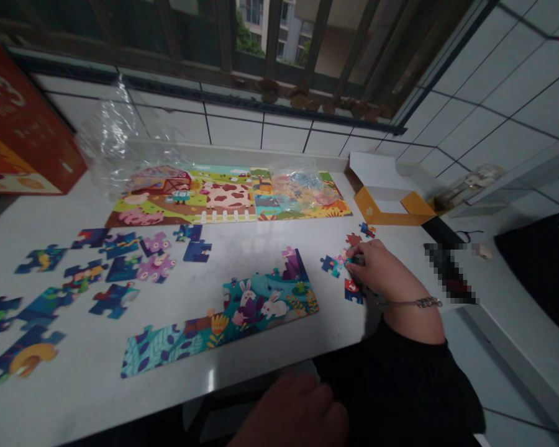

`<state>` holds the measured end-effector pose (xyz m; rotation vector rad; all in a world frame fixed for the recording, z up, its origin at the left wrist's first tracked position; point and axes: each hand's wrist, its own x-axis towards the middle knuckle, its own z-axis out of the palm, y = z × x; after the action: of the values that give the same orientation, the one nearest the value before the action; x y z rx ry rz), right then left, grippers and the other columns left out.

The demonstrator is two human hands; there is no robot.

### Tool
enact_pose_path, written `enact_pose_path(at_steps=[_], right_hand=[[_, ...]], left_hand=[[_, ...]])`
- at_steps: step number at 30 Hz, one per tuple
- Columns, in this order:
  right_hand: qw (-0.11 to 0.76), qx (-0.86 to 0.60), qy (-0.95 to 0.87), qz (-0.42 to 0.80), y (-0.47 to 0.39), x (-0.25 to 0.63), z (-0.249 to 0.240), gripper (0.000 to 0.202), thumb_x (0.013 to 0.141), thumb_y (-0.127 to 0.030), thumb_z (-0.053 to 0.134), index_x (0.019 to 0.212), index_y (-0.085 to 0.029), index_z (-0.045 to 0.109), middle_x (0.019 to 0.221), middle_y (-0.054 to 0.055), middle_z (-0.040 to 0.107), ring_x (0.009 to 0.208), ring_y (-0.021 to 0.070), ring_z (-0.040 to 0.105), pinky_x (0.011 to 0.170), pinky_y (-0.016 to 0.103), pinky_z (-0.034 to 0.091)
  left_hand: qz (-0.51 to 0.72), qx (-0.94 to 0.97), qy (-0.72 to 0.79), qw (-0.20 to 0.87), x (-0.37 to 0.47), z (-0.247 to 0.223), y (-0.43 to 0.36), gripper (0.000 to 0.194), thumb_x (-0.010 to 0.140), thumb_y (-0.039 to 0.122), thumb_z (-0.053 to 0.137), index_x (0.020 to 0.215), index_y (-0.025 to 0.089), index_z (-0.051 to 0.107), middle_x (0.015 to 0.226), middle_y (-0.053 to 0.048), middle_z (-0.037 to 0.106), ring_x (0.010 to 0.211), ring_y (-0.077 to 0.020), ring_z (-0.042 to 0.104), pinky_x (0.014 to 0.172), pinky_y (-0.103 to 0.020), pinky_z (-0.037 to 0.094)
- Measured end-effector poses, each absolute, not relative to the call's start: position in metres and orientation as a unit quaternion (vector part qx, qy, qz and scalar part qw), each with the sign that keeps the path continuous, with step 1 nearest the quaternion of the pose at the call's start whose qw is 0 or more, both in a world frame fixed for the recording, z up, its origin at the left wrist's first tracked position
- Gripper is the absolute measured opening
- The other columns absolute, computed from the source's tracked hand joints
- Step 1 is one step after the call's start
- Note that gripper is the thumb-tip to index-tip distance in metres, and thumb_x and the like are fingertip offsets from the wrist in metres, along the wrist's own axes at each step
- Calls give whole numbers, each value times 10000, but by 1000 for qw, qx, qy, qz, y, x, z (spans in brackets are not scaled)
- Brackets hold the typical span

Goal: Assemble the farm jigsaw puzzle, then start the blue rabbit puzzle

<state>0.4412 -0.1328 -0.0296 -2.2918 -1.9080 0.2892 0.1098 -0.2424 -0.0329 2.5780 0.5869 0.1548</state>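
Note:
My right hand (372, 264) reaches over a small group of jigsaw pieces on the right of the table, thumb and fingers pinched on a puzzle piece (354, 259) that they mostly cover. Touching or close around it lie a blue piece (330, 266), a reddish-brown piece (353, 239) and a red and blue piece (353, 290). My left hand (298, 413) is below the table's front edge, fingers curled, with nothing visible in it. Between the hands and the loose pieces is a partly joined puzzle strip (265, 304) with two white rabbits, leaves and flowers.
Several loose puzzle pieces (121, 267) spread over the left. Behind them lie a farm picture (228, 195) and an animal picture (270, 195), partly under clear plastic. A red box (32, 136) stands far left, an opened orange box (391, 208) back right, a pixelated dark object (449, 273) right.

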Motion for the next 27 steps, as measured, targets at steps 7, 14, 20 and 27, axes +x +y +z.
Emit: enact_pose_path(at_steps=[7, 14, 20, 27], right_hand=[[103, -762, -630, 113, -130, 437, -30, 297, 924, -144, 722, 1214, -190, 686, 1431, 197, 726, 1400, 337, 662, 1182, 497, 503], [87, -764, -628, 118, -133, 439, -26, 354, 924, -267, 792, 1264, -195, 724, 1348, 183, 755, 1282, 335, 707, 1114, 470, 532], [174, -794, -570, 118, -134, 433, -16, 198, 935, -365, 759, 831, -257, 630, 1106, 124, 803, 1118, 315, 750, 907, 406, 551], [405, -676, -507, 349, -119, 376, 5, 475, 861, -526, 861, 1204, -273, 648, 820, -27, 703, 708, 192, 656, 647, 310, 501]], left_hand=[[140, 917, 369, 61, 116, -50, -205, 818, 1027, 750, 652, 1612, 182, 596, 1730, -208, 529, 1560, -453, 531, 1225, -664, 514], [131, 924, 358, 27, 135, -65, -198, 805, 976, 767, 713, 1529, 183, 667, 1723, -230, 530, 1549, -462, 536, 1237, -727, 474], [149, 923, 351, 49, 133, -57, -199, 628, 1021, 720, 685, 1351, 187, 725, 1612, -219, 635, 1497, -418, 582, 1239, -683, 481], [156, 930, 328, 59, 126, -63, -200, 578, 1055, 686, 654, 1317, 174, 707, 1569, -186, 667, 1456, -382, 603, 1238, -613, 485]])
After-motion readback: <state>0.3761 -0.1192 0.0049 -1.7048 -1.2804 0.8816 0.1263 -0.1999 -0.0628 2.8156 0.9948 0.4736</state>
